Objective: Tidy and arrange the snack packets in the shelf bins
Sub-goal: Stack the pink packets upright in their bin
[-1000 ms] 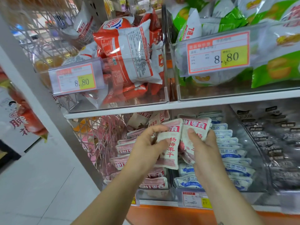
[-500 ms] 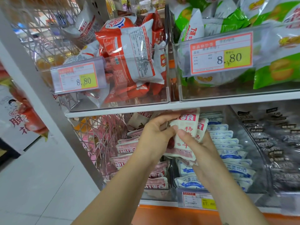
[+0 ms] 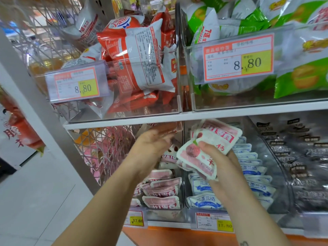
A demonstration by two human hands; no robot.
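The right hand grips a small fan of pink packets, thumb across their faces and fingers behind; the bundle hangs in front of the lower shelf, over the wall between the pink bin and the blue packets, with its top just beneath the front edge of the upper shelf. The left hand reaches into the pink bin near that shelf's left end; it is blurred, but its fingers look loosely extended and hold nothing I can make out.

The grip looks the weak point; the packets are slick and splayed, so one could slide out and drop among the blue ones or to the floor. Lifting the bundle further would likely catch it on the upper shelf's edge; pushing it in carelessly could topple the packets standing at the bin's front.

Counted: two hands; two packets clearly in the grip, perhaps a third behind; at least four pink packets showing in the bin, more hidden by the arm; the blue ones overlap too much to count; three bins on the lower shelf, two on the upper.
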